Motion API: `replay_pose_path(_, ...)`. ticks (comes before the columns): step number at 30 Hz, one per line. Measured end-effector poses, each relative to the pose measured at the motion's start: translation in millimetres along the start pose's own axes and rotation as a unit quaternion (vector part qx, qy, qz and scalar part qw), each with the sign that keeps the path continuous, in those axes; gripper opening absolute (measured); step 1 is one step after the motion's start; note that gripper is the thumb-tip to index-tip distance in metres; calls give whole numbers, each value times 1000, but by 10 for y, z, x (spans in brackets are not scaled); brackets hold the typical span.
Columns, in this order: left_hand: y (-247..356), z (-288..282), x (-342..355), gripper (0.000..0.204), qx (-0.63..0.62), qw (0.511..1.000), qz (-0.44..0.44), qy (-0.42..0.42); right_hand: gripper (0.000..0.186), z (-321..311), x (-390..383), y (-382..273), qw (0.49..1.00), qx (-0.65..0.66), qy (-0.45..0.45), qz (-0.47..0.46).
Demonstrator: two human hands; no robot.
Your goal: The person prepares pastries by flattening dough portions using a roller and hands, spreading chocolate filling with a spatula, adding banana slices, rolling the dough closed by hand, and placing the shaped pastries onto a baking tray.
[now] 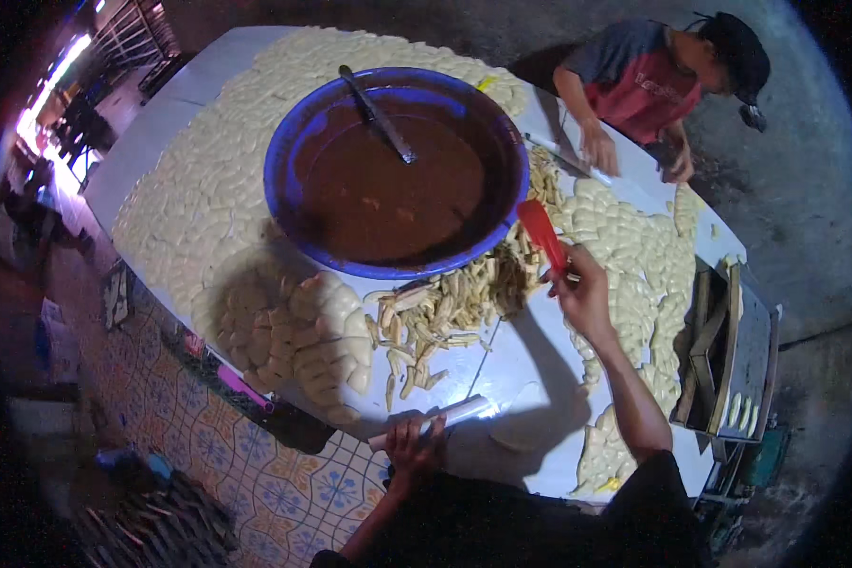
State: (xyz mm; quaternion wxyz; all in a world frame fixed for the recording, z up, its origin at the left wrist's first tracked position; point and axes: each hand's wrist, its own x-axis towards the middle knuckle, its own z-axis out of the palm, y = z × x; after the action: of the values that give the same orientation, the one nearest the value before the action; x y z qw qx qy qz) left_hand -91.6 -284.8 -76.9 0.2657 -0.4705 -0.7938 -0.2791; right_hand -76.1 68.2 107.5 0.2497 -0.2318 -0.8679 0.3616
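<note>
My right hand (585,295) grips a red plastic spatula (538,230) by its handle, its blade over the rim of a large blue basin (273,194). Thick brown paste (388,204) fills much of the basin, and a dark-handled metal utensil (377,114) rests in it. Near the table's front edge, my left hand (415,448) is closed around a white cylinder (464,410) like a rolling pin. Between the basin and my hands lies a pile of pale yellowish-brown strips (445,308), perhaps sliced banana. Flattened pieces of pale dough (194,161) cover much of the table (530,355).
Across the table at the far right, another person (648,90) has both hands at the table edge, beside a long thin tool (568,159). A wooden rack (729,355) with a few pale pieces stands at the right. Patterned floor tiles (256,464) show at lower left.
</note>
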Motion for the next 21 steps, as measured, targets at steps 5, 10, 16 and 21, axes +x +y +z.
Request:
replay_pose_path(5,47,-202,48,35,-36,992,-64,-104,31,574,1264,-773,904,-253,-297,-176)
replay_pose_path(10,-67,-110,-245,40,-26,986,-37,-157,19,1257,1739,-812,795,-372,-455,-148)
replay_pose_path(16,35,-200,-31,42,-66,990,-74,-104,18,1149,1781,-921,768,-277,-559,-146)
replay_pose_path(21,-14,-61,-204,38,-52,996,-40,-63,23,341,1839,-1091,769,-135,-620,-77)
